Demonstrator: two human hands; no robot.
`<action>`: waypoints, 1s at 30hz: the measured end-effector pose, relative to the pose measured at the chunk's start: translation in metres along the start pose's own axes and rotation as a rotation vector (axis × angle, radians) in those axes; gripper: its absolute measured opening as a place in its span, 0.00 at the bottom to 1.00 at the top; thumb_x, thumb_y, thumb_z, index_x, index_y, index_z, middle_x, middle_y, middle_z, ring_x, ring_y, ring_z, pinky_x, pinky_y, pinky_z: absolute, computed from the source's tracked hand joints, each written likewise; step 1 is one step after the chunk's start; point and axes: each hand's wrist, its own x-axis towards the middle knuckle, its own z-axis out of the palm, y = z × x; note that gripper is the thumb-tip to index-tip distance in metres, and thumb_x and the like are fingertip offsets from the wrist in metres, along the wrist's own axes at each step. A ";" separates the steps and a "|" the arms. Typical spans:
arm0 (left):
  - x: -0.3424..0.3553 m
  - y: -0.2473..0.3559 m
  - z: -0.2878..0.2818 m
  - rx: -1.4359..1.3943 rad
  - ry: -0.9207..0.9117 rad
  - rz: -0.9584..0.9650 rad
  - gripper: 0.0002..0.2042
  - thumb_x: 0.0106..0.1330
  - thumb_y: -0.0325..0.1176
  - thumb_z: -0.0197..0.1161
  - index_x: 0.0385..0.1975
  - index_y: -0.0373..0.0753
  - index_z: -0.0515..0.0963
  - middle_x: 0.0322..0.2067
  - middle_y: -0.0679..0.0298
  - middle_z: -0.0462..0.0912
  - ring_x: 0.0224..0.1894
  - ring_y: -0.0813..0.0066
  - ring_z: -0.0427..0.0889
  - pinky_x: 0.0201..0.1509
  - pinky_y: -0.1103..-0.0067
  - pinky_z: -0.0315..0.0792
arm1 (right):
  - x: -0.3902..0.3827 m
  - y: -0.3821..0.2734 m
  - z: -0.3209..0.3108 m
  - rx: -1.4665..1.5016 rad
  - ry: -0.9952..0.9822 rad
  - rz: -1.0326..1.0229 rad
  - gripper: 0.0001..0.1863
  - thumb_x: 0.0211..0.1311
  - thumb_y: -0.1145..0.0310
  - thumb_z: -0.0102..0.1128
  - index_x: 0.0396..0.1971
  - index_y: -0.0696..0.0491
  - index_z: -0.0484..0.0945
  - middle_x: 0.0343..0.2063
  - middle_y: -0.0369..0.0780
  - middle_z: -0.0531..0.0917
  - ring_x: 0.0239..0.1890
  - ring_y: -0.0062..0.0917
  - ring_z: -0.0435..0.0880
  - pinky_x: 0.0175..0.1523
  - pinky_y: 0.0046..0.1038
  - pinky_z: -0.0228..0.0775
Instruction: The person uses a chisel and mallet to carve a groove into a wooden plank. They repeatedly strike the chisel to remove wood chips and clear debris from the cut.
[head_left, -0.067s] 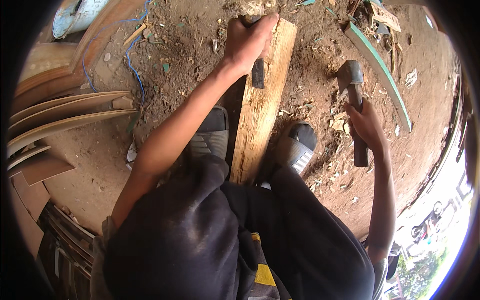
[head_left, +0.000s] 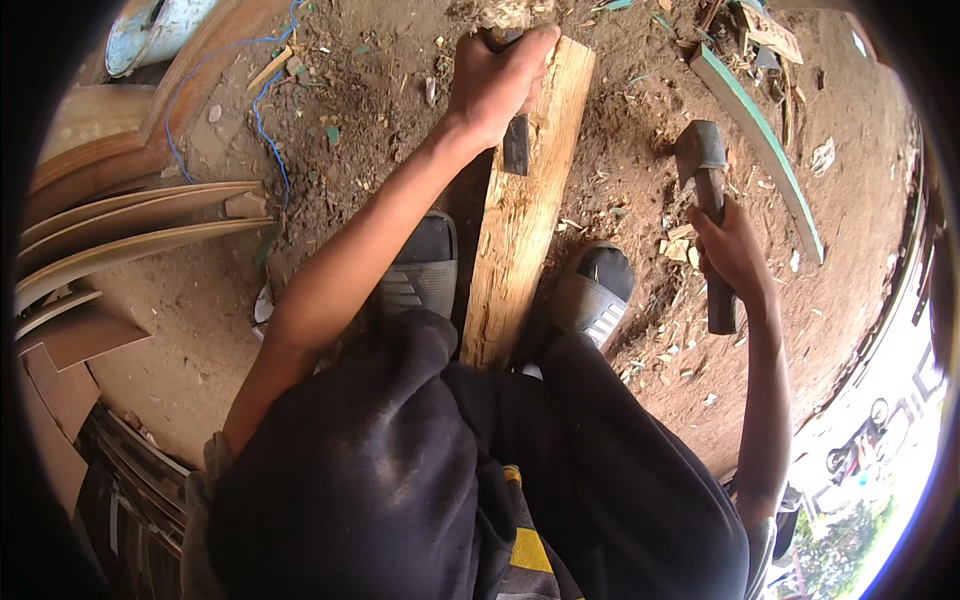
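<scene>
A wooden beam (head_left: 512, 255) lies along the earth floor (head_left: 200, 340), between the sandals (head_left: 425, 275), a position that probably steadies it. The left hand (head_left: 498, 85) is wrapped around a flat-bladed tool (head_left: 515, 150), blade over the beam, apparently to control its angle. The right hand (head_left: 738, 247) grips a hammer (head_left: 701, 146) partway along its handle, presumably for balance. Farther right: a green-faced strip (head_left: 767, 145).

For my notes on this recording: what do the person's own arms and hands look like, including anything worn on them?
The left hand and right hand are both ungloved, and no watch or wristband shows. The forearms are uncovered. The left sleeve and right sleeve look greyish and plain where visible, ending on the upper arms.
</scene>
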 end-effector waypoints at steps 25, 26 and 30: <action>0.011 -0.003 0.016 0.252 -0.044 0.298 0.16 0.60 0.29 0.58 0.09 0.43 0.67 0.10 0.74 0.70 0.13 0.88 0.67 0.14 0.82 0.60 | 0.012 -0.046 0.024 0.799 -0.456 0.162 0.20 0.63 0.57 0.59 0.41 0.59 0.66 0.19 0.31 0.68 0.15 0.10 0.65 0.18 0.12 0.60; 0.008 -0.002 0.018 0.309 -0.028 0.343 0.16 0.59 0.28 0.58 0.08 0.43 0.66 0.09 0.75 0.68 0.12 0.88 0.66 0.15 0.81 0.59 | 0.008 -0.056 0.016 0.753 -0.336 0.104 0.19 0.62 0.56 0.59 0.39 0.57 0.68 0.18 0.31 0.69 0.15 0.10 0.66 0.18 0.12 0.59; 0.011 0.000 0.016 0.329 -0.041 0.304 0.17 0.58 0.26 0.57 0.06 0.42 0.64 0.07 0.76 0.66 0.11 0.89 0.64 0.15 0.82 0.57 | -0.026 -0.104 -0.045 0.780 -0.197 -0.286 0.15 0.58 0.57 0.62 0.35 0.54 0.74 0.17 0.28 0.71 0.17 0.09 0.67 0.21 0.11 0.56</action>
